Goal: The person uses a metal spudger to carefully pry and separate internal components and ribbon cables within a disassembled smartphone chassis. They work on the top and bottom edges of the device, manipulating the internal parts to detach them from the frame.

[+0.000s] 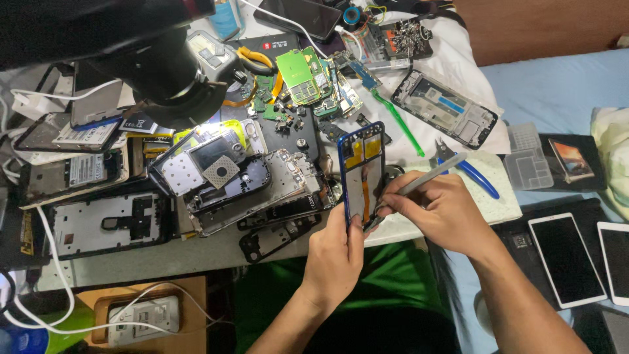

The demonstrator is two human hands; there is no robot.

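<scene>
My left hand (334, 255) grips the bottom of a blue phone frame (362, 172), held upright over the table (196, 252) edge. My right hand (442, 210) pinches grey tweezers (429, 176), tip at the frame's lower edge. Pile of phone parts (236, 177) just left of it, blue pliers (468, 172) right, green boards (308, 78) behind.

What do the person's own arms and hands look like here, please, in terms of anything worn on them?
Both forearms are bare, with no sleeves in view. The left hand and right hand wear no gloves, and no rings, watch or wristband can be seen. Fingernails look short and plain.
</scene>
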